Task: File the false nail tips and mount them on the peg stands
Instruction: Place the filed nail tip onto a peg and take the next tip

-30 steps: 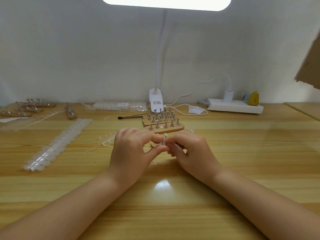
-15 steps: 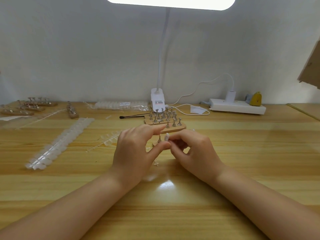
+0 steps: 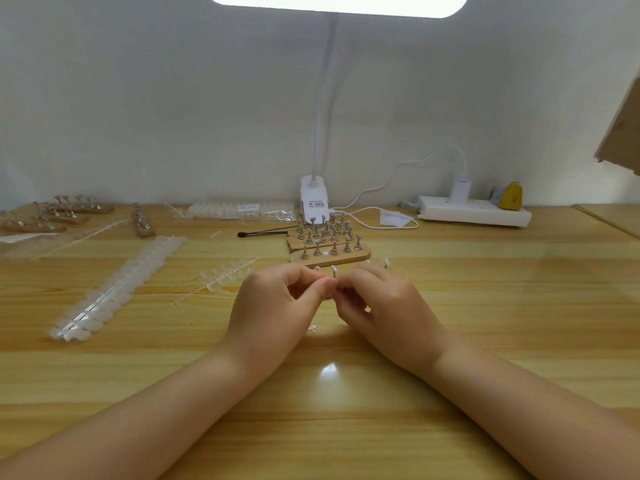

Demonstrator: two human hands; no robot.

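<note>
Left hand (image 3: 273, 306), right hand (image 3: 384, 306) pinching nail tip (image 3: 334, 270)

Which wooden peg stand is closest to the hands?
The front wooden stand in the middle cluster, just beyond the hands. The stands at the far left sit much farther away.

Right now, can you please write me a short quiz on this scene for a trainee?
1. True or false: both hands meet at one small nail tip in front of the peg stands.
2. Which lies on the person's left side of the table? A) power strip B) long strip of nail tips C) yellow object
3. Fill in: the lamp's white base stands ____ the peg stands, near the wall.

Key:
1. True: left hand and right hand pinch it together.
2. B: the strip of tips; the power strip is on the right.
3. behind
</note>
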